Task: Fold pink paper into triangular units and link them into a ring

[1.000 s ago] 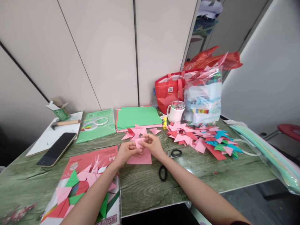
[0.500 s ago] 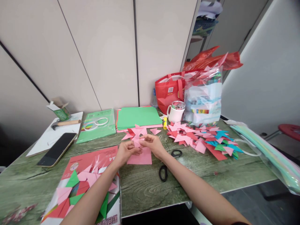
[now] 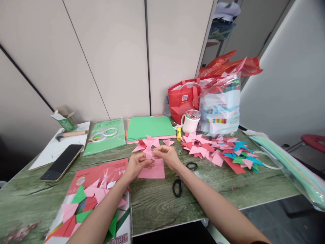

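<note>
- Pink piece (image 3: 148,154): a small folded bit of paper, pinched between both hands just above the tabletop (image 3: 162,203), over a flat pink sheet (image 3: 153,171).
- Left hand (image 3: 135,164): fingers curled, gripping the piece's near-left edge.
- Right hand (image 3: 165,156): thumb and fingertips closed on its far-right edge, touching the left hand's fingers.
- Step, as I judge it: a fold is being pressed or a flap tucked in. The next move likely calls for a firm crease along the edge, with both hands holding the piece steady.
- Nearest the person: a paper pack (image 3: 101,200) with triangles lying on it, at the left.
- Scissors (image 3: 181,179) lie just right of the sheet, beside the right forearm.
- Phone (image 3: 62,162) at the left; triangle pile (image 3: 218,150) at the right.
- Farther: green sheets (image 3: 149,126), mug (image 3: 190,121), red bag (image 3: 183,98).
</note>
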`<move>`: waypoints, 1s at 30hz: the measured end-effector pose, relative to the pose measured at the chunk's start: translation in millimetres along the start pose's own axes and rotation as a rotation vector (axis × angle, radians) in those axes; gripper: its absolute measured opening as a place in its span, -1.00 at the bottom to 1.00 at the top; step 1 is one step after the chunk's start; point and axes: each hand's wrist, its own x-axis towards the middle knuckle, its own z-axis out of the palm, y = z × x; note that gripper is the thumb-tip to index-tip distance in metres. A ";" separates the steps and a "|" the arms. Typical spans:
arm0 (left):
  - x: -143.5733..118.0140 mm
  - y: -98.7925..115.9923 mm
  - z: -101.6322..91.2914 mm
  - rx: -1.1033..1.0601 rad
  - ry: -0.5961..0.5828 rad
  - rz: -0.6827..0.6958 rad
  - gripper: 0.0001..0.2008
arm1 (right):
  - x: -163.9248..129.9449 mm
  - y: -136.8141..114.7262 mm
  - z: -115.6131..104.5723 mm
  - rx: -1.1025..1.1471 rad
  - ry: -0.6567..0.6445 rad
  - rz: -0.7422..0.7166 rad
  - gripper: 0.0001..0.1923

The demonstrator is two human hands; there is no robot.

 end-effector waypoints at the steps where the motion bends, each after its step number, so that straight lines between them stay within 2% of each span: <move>1: -0.1 0.2 0.0 -0.003 -0.003 -0.007 -0.72 | 0.3 -0.3 0.0 0.010 -0.002 0.014 -0.77; 9: -2.0 0.7 -0.3 -0.025 -0.077 -0.073 -0.71 | 0.7 1.4 0.9 -0.038 0.044 -0.042 -0.77; 13: -1.8 -1.7 -1.4 0.015 -0.092 -0.079 -0.71 | -1.6 3.9 3.7 -0.138 -0.047 -0.040 -0.69; 15: -1.9 -2.9 -1.5 0.025 -0.108 -0.079 -0.69 | -2.7 5.4 5.0 -0.206 -0.078 -0.039 -0.73; 22: -2.4 -5.0 -2.2 0.039 -0.123 -0.070 -0.69 | -4.1 5.4 5.6 -0.280 -0.071 -0.111 -0.72; 26: -1.9 -3.0 -2.1 0.054 -0.118 -0.080 -0.70 | -4.4 4.9 5.3 -0.311 -0.072 -0.065 -0.75; 30: -1.6 -2.8 -1.0 0.080 -0.123 -0.092 -0.71 | -4.2 5.8 5.5 -0.247 -0.097 -0.046 -0.78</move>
